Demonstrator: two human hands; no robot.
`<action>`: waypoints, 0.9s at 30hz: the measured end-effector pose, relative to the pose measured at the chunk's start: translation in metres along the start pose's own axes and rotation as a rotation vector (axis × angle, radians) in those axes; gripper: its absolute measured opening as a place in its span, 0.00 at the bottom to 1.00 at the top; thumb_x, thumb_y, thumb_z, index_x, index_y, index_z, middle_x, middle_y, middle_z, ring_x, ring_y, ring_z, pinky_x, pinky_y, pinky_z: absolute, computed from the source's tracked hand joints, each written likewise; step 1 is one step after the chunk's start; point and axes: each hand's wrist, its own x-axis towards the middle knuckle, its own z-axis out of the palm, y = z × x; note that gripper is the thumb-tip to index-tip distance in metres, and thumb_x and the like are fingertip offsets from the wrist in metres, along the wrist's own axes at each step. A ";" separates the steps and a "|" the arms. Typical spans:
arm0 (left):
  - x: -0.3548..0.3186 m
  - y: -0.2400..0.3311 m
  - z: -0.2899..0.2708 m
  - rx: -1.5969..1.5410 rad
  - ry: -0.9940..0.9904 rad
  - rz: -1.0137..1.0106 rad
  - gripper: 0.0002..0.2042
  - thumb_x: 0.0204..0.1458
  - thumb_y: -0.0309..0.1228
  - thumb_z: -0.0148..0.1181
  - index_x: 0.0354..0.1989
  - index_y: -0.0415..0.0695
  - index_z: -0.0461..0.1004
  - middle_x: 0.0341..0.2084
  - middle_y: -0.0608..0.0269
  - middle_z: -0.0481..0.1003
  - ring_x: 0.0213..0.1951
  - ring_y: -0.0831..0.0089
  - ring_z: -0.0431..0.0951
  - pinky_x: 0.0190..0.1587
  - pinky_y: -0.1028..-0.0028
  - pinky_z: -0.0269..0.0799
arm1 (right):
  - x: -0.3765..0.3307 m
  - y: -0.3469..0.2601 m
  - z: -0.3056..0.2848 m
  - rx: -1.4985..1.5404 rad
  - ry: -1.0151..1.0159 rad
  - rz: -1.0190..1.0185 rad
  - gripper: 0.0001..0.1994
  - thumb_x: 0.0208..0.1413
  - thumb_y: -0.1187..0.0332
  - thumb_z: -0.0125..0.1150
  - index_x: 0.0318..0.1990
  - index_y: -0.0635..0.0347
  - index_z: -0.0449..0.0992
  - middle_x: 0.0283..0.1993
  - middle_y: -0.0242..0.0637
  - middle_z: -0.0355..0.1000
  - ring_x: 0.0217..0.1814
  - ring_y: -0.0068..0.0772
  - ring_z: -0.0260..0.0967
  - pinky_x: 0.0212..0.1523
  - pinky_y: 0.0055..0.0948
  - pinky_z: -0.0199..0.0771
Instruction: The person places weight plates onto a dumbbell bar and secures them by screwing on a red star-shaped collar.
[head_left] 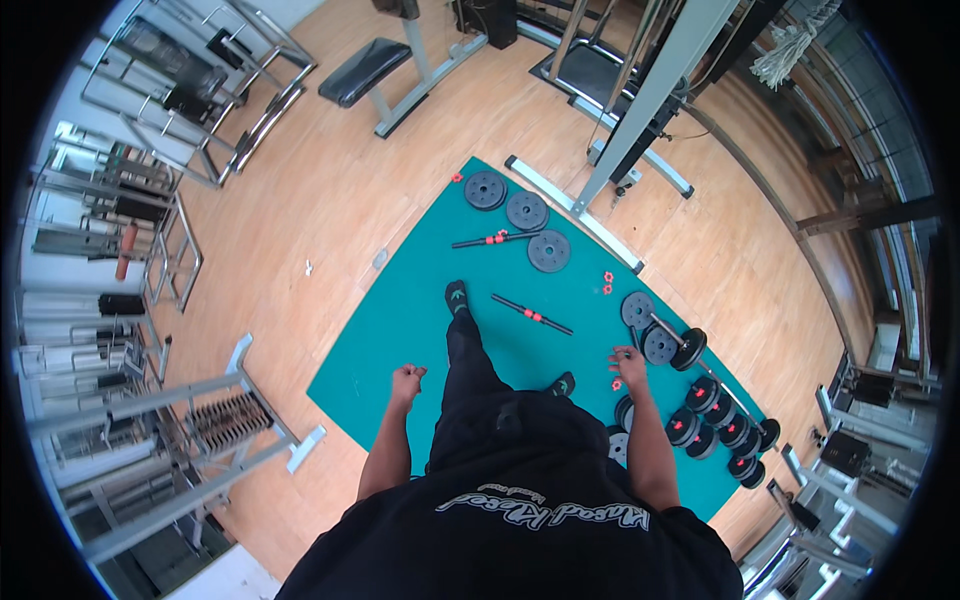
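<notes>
Above a green mat (400, 310), the person's two arms reach forward and down on either side of the body, elbows slightly bent and hands well apart. The left hand (408, 385) is over the mat's left part, fingers curled loosely inward; nothing shows in it, though whether the fingers are fully closed I cannot tell. The right hand (629, 365) is open, its fingers half bent and spread, with nothing visible in its grasp; in view it lies near two grey plates (659, 345) and just above a red collar (617, 384). Between the hands and farther forward, a short bar (532, 314) with red collars at its middle lies slantwise on the mat, ahead of the feet. Beyond it, a second bar (470, 243) lies close to a group of round plates (548, 251). Two more red collars (608, 277) rest near the mat's far right edge. To the right stand a barbell (690, 349) and a cluster of black dumbbells (703, 395).
</notes>
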 end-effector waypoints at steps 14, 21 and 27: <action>0.277 0.212 -0.115 0.821 -0.264 0.334 0.10 0.44 0.33 0.60 0.23 0.38 0.71 0.23 0.48 0.77 0.31 0.55 0.79 0.36 0.60 0.73 | -0.082 -0.049 0.173 0.352 0.215 0.313 0.14 0.64 0.58 0.50 0.52 0.52 0.72 0.44 0.33 0.77 0.38 0.28 0.75 0.33 0.33 0.73; 0.294 0.263 -0.117 0.556 -0.319 0.179 0.15 0.55 0.40 0.61 0.22 0.43 0.70 0.18 0.61 0.74 0.20 0.73 0.74 0.25 0.71 0.71 | -0.076 -0.052 0.214 0.406 0.235 0.450 0.16 0.64 0.58 0.50 0.54 0.52 0.71 0.46 0.32 0.77 0.41 0.29 0.75 0.35 0.37 0.73; 0.279 0.331 -0.112 0.262 -0.331 0.159 0.07 0.60 0.34 0.55 0.33 0.46 0.73 0.26 0.67 0.74 0.22 0.79 0.72 0.26 0.76 0.68 | -0.023 -0.091 0.253 0.229 0.159 0.318 0.16 0.64 0.58 0.50 0.54 0.54 0.71 0.43 0.33 0.78 0.38 0.28 0.75 0.33 0.34 0.73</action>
